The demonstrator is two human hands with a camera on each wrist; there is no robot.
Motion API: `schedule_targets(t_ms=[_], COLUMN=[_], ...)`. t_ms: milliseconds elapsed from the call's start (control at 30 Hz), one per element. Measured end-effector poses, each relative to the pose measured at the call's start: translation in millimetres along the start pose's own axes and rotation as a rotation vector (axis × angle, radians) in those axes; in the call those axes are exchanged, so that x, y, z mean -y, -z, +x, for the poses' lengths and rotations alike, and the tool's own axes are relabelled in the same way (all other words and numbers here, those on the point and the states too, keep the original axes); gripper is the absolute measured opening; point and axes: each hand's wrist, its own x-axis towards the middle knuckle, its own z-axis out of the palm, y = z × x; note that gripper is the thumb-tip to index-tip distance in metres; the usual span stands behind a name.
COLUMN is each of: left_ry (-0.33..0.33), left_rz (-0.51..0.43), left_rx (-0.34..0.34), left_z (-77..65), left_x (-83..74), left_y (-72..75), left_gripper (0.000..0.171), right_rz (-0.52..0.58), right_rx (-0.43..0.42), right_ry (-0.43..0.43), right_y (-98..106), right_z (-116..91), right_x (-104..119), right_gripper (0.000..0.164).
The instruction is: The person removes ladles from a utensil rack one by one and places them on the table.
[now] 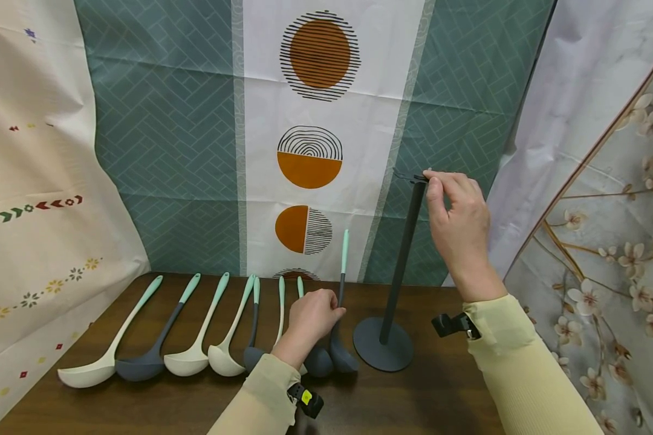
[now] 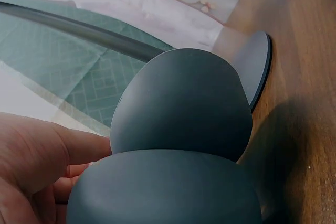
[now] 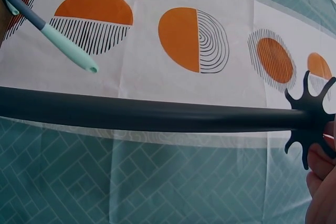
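In the head view my left hand (image 1: 312, 317) grips the neck of a dark grey ladle (image 1: 345, 257) with a mint-green handle. Its handle points up and its bowl is low, close to the table top. The left wrist view shows that ladle's bowl (image 2: 181, 103) behind another dark ladle bowl (image 2: 163, 190), with my thumb beside them. My right hand (image 1: 459, 223) pinches the hooked top (image 3: 313, 111) of a dark upright stand (image 1: 401, 260). Curved hooks fan out around the pole's end, and none carries a ladle. The stand's round base (image 1: 383, 353) sits on the table.
Left of my left hand lies a row of several ladles, white ones (image 1: 187, 362) and dark ones (image 1: 140, 367), all with mint handle ends. The brown table (image 1: 413, 393) backs onto a patterned curtain (image 1: 163, 121). A floral cloth (image 1: 604, 302) hangs at the right.
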Motion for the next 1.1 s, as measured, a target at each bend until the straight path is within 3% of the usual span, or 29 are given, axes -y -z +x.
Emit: schedule_targets(t_ms=[267, 833, 1100], left_ry=[0.026, 0.025, 0.022], left_rz=[0.030, 0.114, 0.102], left_rx=[0.026, 0.015, 0.041], left_z=[-0.1, -3.0, -2.4], left_x=[2.5, 8.1, 8.9], left_y=[-1.3, -3.3, -3.4], left_gripper=[0.034, 0.044, 0.046], right_rz=[-0.001, -0.006, -0.001], right_rx=[0.002, 0.018, 0.016], right_ry=[-0.009, -0.015, -0.010], right_y=[0.0, 0.1, 0.9], right_z=[-0.6, 0.2, -0.6], right_x=[0.0, 1.8, 1.5], right_gripper=[0.039, 0.039, 0.039])
